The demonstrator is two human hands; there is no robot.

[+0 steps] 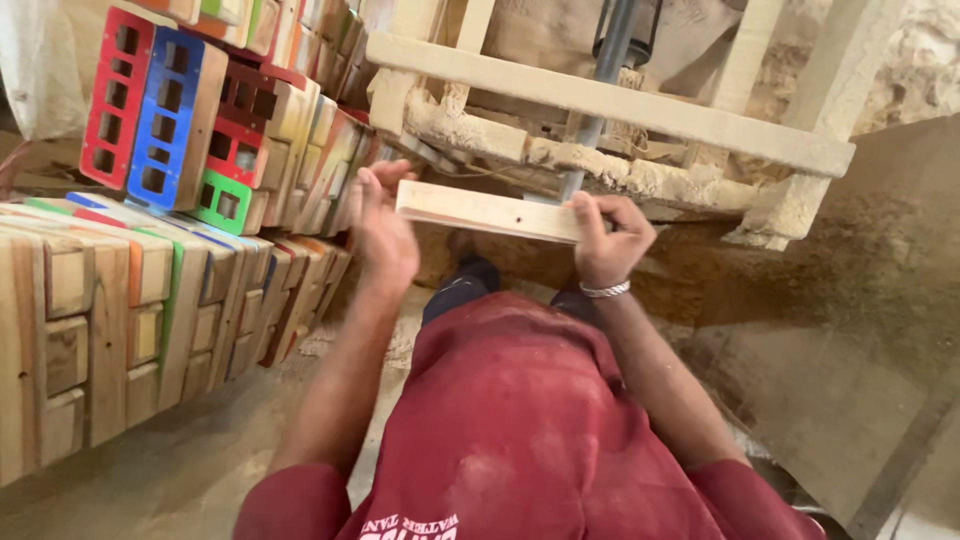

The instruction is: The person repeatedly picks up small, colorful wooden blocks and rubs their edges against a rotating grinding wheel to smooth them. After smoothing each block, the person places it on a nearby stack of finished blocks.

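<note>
A person in a dusty red shirt (520,430) holds a pale wooden strip (490,212) level between both hands, just in front of a sawdust-caked wooden frame (610,100). The left hand (383,225) closes its fingers (385,178) over the strip's left end; the right hand (612,238), a metal bracelet (604,290) on its wrist, grips the right end. A grey vertical shaft (605,75) drops behind the frame, directly beyond the strip's middle; what sits at its lower end is hidden, so any push forward likely risks knuckles meeting the frame rail or whatever turns there. Stacks of painted and bare wooden blocks (190,130) crowd the left, close beside the left elbow, and a careless swing could knock them loose. Open room lies to the right, over the dust-covered floor (830,350), and back toward the body.
</note>
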